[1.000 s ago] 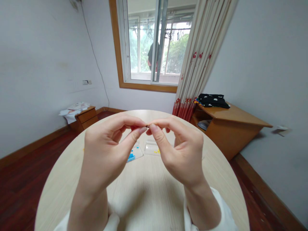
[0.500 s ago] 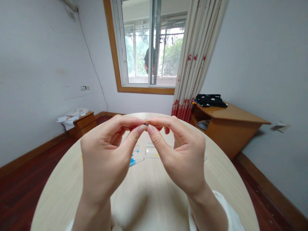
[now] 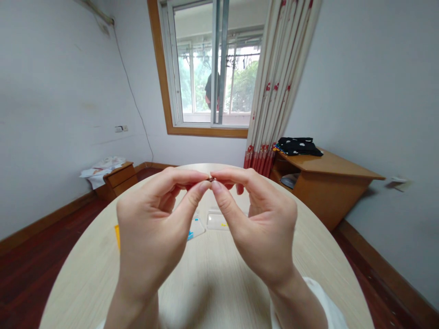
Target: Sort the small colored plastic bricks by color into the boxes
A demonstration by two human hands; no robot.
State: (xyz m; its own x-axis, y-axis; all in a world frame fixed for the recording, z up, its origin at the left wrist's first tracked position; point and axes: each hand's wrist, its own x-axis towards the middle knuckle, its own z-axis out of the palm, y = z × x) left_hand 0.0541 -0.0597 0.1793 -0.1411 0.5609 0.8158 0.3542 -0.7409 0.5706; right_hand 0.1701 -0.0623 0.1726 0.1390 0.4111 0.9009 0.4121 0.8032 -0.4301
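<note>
Between my fingertips, above the round table (image 3: 212, 283), is a tiny dark brownish piece (image 3: 211, 179), too small to tell its kind. My left hand (image 3: 154, 212) pinches its left side between thumb and forefinger. From the right, my right hand (image 3: 259, 219) pinches it the same way, the two sets of fingertips almost touching. Most of the piece is hidden by the fingers. Behind my left thumb, a clear tray (image 3: 200, 227) with small blue pieces (image 3: 190, 235) shows in part. Beside it, partly behind my right thumb, lies another clear tray (image 3: 214, 224) with a bit of yellow (image 3: 224, 225).
A yellow object (image 3: 117, 236) peeks out left of my left hand. Beyond the table stand a wooden desk (image 3: 329, 187) with folded dark cloth (image 3: 298, 146) and a small cabinet (image 3: 120, 180) with papers on top. A curtain (image 3: 274, 87) hangs by the window.
The fingertips have drawn slightly apart around the dark piece, showing a little more of it. More of the yellow object shows at the left. The whole view has shifted slightly.
</note>
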